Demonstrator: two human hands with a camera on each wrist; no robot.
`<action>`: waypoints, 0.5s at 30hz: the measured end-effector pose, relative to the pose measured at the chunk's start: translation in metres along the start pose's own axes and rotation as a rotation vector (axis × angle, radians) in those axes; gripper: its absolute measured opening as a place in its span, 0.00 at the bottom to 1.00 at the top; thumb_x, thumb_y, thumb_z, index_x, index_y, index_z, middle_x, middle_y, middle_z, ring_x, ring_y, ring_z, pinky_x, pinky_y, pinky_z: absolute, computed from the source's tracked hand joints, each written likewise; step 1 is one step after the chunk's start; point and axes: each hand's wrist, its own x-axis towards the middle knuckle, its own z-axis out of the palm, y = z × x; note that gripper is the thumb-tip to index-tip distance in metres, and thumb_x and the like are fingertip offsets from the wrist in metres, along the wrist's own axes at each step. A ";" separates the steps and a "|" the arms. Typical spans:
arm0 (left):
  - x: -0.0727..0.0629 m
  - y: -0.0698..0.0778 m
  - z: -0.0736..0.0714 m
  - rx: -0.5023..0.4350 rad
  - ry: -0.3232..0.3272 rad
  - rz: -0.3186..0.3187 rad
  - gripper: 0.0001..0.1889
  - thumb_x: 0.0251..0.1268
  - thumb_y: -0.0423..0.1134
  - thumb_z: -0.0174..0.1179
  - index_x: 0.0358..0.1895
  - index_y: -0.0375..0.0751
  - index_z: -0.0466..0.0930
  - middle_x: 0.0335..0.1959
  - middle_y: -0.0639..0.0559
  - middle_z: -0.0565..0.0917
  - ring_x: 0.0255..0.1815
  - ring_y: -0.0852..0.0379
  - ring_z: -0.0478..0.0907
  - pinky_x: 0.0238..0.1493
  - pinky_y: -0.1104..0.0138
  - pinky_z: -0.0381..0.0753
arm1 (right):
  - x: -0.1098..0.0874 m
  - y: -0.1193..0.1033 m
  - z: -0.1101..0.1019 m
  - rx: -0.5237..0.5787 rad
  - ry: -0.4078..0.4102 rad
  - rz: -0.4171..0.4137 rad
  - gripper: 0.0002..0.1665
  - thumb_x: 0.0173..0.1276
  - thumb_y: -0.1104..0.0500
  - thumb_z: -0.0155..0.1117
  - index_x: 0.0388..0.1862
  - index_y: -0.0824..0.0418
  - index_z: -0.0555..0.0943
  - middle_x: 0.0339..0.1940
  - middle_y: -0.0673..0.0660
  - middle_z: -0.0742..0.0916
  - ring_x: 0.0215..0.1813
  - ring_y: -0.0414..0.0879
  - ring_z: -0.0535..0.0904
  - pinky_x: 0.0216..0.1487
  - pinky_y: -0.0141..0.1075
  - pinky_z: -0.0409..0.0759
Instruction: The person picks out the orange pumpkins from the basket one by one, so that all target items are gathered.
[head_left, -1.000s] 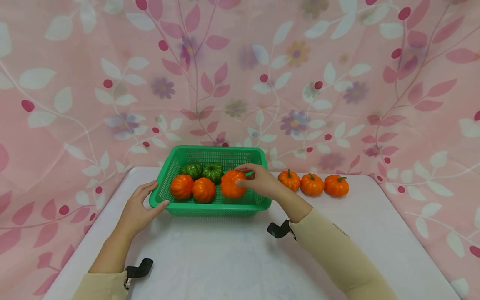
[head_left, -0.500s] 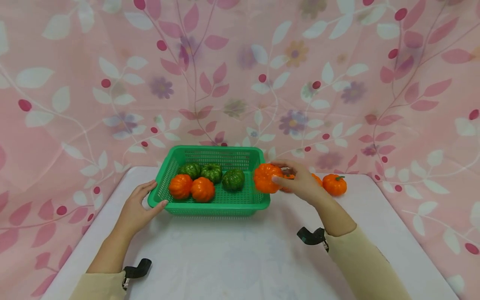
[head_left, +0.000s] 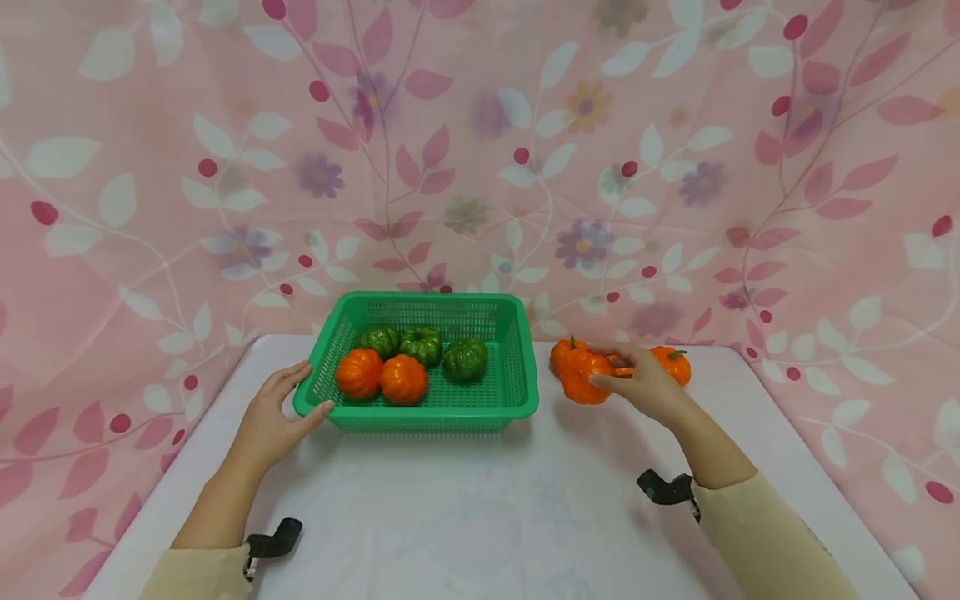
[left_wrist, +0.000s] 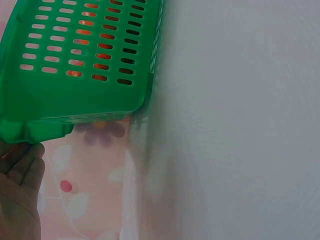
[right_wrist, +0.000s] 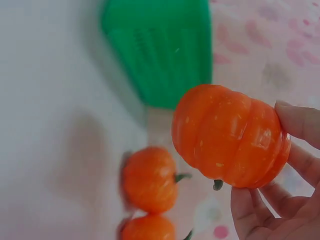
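My right hand point(head_left: 648, 383) holds an orange toy pumpkin point(right_wrist: 227, 135) between thumb and fingers, its green stem pointing down in the right wrist view. It hangs just right of the green plastic basket point(head_left: 427, 412), overlapping an orange pumpkin point(head_left: 564, 354) on the table. At the basket's front left corner, my left hand point(head_left: 273, 421) touches the rim with fingers and thumb spread; the left wrist view shows straight fingers point(left_wrist: 30, 172) at the lip. Inside are two orange pumpkins point(head_left: 404, 380) at front left and three green pumpkins point(head_left: 465, 358), two behind and one further right.
Another orange pumpkin point(head_left: 675, 367) stands at the right of the back row, and one between is mostly hidden by my right hand. A white cloth point(head_left: 450, 508) covers the table. A pink floral curtain point(head_left: 480, 167) rises at the table's back edge.
The right hand has carried the orange pumpkin out of the basket to the right and lowered it near the pumpkins there, uncovering the third green one. The left hand stays at the rim.
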 end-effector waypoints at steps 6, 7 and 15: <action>0.001 0.000 0.001 0.000 0.000 0.002 0.40 0.60 0.50 0.71 0.70 0.31 0.69 0.70 0.38 0.70 0.70 0.32 0.64 0.63 0.32 0.65 | -0.001 0.029 -0.008 -0.063 -0.002 0.067 0.36 0.69 0.49 0.69 0.71 0.61 0.72 0.73 0.69 0.69 0.70 0.71 0.65 0.63 0.61 0.74; 0.001 0.000 0.001 -0.001 0.001 0.003 0.40 0.60 0.50 0.71 0.70 0.31 0.69 0.70 0.38 0.70 0.70 0.32 0.64 0.63 0.32 0.65 | -0.001 0.032 -0.009 -0.071 -0.002 0.073 0.36 0.69 0.49 0.68 0.71 0.62 0.72 0.73 0.70 0.69 0.70 0.72 0.65 0.63 0.61 0.74; 0.001 -0.003 0.001 -0.001 0.002 -0.003 0.40 0.60 0.50 0.71 0.70 0.32 0.69 0.70 0.38 0.70 0.70 0.32 0.64 0.63 0.32 0.65 | 0.003 0.049 -0.008 -0.122 0.013 0.077 0.34 0.68 0.51 0.70 0.69 0.63 0.75 0.65 0.71 0.76 0.64 0.68 0.71 0.58 0.55 0.80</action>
